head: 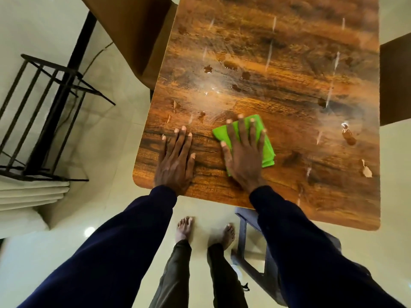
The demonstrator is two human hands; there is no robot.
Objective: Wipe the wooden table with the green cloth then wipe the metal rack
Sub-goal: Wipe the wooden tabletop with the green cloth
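Note:
The wooden table fills the upper right of the head view, with wet spots and smeared streaks across its top. A folded green cloth lies near the table's front left corner. My right hand presses flat on the cloth with fingers spread and straight. My left hand rests flat on the bare wood just left of the cloth, fingers straight. The black metal rack stands on the floor at the left, apart from both hands.
A brown chair is pushed against the table's left edge, and another brown chair sits at the right edge. A grey stool stands under the table's front edge beside my bare feet. Folded white cloth lies below the rack.

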